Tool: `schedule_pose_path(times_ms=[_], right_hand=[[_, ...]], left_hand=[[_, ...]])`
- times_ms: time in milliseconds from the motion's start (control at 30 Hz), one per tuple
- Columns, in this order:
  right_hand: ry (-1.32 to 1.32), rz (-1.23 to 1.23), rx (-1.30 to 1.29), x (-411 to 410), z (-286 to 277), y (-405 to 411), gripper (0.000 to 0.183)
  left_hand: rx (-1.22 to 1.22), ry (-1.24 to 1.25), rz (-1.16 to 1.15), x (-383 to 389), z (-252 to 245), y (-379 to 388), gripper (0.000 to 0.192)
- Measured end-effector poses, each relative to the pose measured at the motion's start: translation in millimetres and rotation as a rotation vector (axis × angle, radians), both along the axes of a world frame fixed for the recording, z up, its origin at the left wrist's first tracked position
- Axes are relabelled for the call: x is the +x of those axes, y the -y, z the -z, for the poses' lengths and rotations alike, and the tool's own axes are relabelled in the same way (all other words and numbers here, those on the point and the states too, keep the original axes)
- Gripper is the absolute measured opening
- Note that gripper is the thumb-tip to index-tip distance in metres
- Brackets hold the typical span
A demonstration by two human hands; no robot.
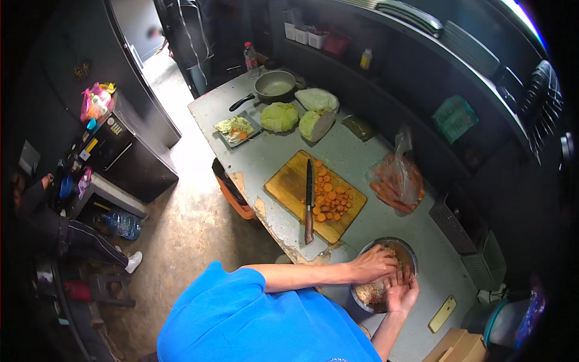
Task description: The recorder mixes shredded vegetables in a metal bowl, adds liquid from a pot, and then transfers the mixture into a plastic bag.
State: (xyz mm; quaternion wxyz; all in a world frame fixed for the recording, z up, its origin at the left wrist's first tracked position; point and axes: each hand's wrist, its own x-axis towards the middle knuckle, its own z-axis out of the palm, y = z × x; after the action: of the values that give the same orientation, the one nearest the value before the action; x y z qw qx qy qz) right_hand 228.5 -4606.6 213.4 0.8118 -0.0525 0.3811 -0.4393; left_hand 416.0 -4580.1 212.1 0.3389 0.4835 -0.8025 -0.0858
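Note:
Both of my hands are over a metal bowl (410, 253) that holds a finely chopped, pale and orange mixture (372, 293). My left hand (376, 263) reaches across the bowl with bent fingers, which meet the fingertips of the other hand. Palm turned up and fingers spread, my right hand (401, 292) looks wet and has small bits on it. Whether anything lies between the left fingers is hidden. Beside the bowl, a wooden cutting board (285, 183) carries sliced carrots (331, 195) and a knife with a dark blade (310, 185).
A bag of carrots (398, 183), cabbages (279, 116), a frying pan (276, 86) and a plate of scraps (235, 130) stand on the worn table (353, 158). A phone (442, 314) lies right of the bowl. An orange bin (235, 197) is beside the table; another person (95, 237) stands left.

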Motion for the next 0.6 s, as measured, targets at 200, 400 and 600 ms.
schedule_pose_path(times_ms=[200, 400, 600], right_hand=[[0.132, -0.057, -0.077, 0, 12, -23, 0.033], [0.151, -0.079, -0.073, -14, 18, -27, 0.034], [0.062, -0.011, -0.045, -12, -6, 1, 0.041]], left_hand=[[0.007, 0.034, 0.143, -8, -6, -19, 0.027], [-0.009, -0.061, 0.337, -29, -20, -18, 0.033], [0.021, -0.002, 0.141, -46, -15, 14, 0.041]])
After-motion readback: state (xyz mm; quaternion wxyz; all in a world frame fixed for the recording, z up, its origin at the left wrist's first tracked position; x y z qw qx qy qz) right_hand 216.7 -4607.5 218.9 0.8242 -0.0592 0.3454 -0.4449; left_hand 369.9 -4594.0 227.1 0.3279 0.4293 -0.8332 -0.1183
